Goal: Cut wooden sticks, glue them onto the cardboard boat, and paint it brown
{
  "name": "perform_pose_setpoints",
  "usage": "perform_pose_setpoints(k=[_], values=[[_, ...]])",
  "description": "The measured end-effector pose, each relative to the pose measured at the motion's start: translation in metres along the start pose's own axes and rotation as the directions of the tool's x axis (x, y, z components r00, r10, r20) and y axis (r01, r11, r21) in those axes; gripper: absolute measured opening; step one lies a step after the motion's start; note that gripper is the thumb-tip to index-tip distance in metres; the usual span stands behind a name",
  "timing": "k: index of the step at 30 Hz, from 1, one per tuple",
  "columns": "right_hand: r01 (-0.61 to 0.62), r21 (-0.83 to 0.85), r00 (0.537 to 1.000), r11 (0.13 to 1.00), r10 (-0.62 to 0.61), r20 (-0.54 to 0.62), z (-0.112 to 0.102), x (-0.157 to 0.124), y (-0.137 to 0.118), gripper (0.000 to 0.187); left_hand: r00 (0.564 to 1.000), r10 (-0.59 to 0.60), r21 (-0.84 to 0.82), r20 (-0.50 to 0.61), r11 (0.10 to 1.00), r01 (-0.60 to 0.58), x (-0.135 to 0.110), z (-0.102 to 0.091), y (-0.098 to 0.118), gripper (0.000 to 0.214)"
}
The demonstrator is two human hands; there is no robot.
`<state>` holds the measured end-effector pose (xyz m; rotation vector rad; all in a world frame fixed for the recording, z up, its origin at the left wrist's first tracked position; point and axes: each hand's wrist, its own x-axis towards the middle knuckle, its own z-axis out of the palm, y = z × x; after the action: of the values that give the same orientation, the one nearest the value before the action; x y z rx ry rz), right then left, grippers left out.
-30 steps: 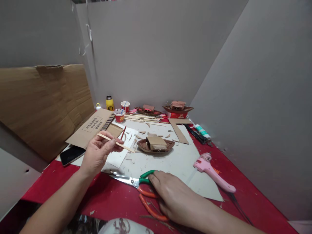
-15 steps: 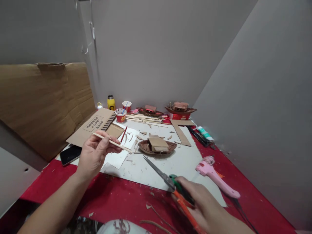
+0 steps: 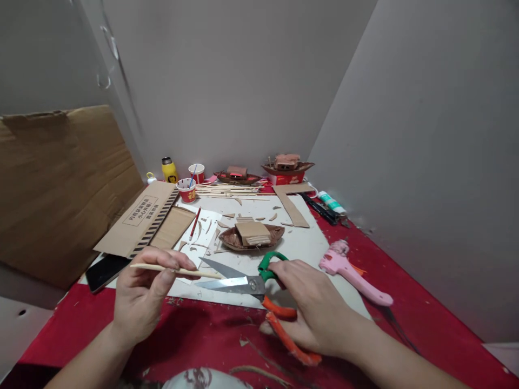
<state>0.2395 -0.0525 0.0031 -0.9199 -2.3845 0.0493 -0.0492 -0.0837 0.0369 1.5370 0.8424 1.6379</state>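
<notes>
My left hand pinches a thin wooden stick and holds it level above the table's near edge. My right hand grips green-and-orange-handled scissors. Their blades are spread apart and point left, with the stick's right tip lying between them. Just beyond, a brown model boat hull carrying a stack of cardboard pieces rests on a grey board.
A pink glue gun lies to the right on the red tablecloth. A phone, a printed cardboard sheet and a big cardboard panel are at left. Cups, a yellow bottle, sticks and two model boats line the back wall.
My right hand picked the scissors up off the cloth, swung them leftwards and spread the blades at the stick's tip. My left hand came lower and nearer with the stick.
</notes>
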Motion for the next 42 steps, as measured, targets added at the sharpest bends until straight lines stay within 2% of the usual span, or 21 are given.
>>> perform_pose_setpoints(k=[11,18,25,31,36,42], values=[[-0.004,0.047,0.999,0.999,0.003,0.034,0.005,-0.005,0.008,0.037,0.999,-0.023,0.061,0.039,0.998,0.02,0.004,0.004,-0.002,0.007],[-0.017,0.104,0.997,0.994,0.009,0.077,0.002,-0.006,0.004,0.037,0.998,-0.03,0.092,0.048,0.995,0.026,0.004,0.005,-0.001,0.007],[-0.044,0.065,0.995,0.997,0.038,0.097,0.003,-0.005,0.006,0.039,0.998,-0.045,0.093,0.037,0.995,0.041,0.004,0.006,-0.001,0.006],[-0.013,0.029,0.997,1.0,0.01,0.08,0.003,-0.005,0.006,0.041,0.999,-0.028,0.103,0.03,0.994,0.025,0.004,0.005,-0.003,0.005],[0.011,0.057,1.0,0.998,-0.012,0.023,0.003,-0.005,0.007,0.041,0.994,0.039,0.074,0.106,0.996,-0.047,0.002,0.001,-0.009,0.012],[0.031,0.085,0.999,0.996,-0.034,0.032,0.005,-0.006,0.005,0.045,0.991,0.023,0.077,0.134,0.996,-0.033,0.002,0.001,-0.01,0.014]])
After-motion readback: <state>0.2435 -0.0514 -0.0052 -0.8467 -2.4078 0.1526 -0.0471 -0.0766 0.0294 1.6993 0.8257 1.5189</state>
